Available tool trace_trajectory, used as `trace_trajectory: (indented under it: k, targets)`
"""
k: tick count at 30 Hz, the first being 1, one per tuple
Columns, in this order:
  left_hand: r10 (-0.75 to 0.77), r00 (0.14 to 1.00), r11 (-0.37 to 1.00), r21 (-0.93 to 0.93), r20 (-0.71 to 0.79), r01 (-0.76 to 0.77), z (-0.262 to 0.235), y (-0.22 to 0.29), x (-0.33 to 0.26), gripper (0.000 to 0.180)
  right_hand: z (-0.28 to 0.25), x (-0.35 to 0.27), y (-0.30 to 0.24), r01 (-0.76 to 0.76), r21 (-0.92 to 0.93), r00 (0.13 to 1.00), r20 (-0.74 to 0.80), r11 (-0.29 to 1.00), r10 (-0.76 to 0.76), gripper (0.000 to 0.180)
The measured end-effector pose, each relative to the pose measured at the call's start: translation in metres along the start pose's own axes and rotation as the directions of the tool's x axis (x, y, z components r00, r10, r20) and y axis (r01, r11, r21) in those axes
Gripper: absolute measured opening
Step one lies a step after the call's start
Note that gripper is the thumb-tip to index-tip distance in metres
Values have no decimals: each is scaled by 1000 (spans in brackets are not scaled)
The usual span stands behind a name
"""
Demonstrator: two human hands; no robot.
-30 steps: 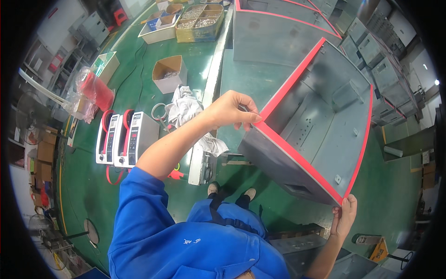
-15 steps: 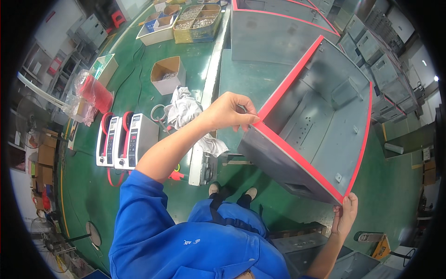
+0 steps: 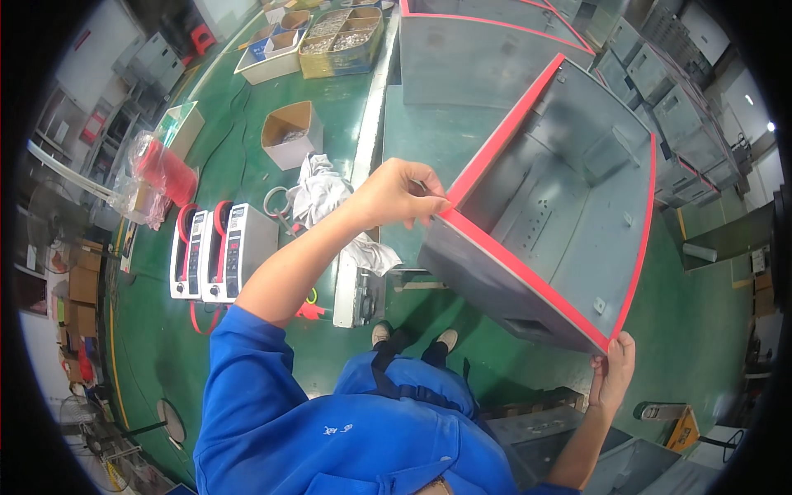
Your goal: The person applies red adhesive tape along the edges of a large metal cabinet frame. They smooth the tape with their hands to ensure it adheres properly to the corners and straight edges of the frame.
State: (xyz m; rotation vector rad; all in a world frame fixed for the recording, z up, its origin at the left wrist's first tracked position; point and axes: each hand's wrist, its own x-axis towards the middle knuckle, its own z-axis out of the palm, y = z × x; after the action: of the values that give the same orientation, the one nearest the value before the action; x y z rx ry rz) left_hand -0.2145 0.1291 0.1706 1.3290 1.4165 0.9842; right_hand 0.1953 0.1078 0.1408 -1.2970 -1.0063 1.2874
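Head: cloth (image 3: 320, 194) near box (image 3: 493, 285)

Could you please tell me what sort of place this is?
Probably a factory workshop: two white tape machines, a divided tub of small parts, and stacked grey metal boxes suggest it.

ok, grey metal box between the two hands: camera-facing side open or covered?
Open: no cover lies across that side of the grey metal box. Its inner walls and perforated inner panel are in plain view.
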Motion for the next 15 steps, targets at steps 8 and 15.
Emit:
trace_trajectory:
  k: [8, 15]
  targets:
    - [-109, 994, 994, 5, 29, 109, -4, 12, 3, 13, 1, 0, -1, -15, 19, 1000, -2, 1000, 15, 22]
    - [-102, 994, 995, -8, 44, 102, -5, 13, 5, 13, 1, -1, -2, -6, 15, 1000, -6, 1000, 6, 22]
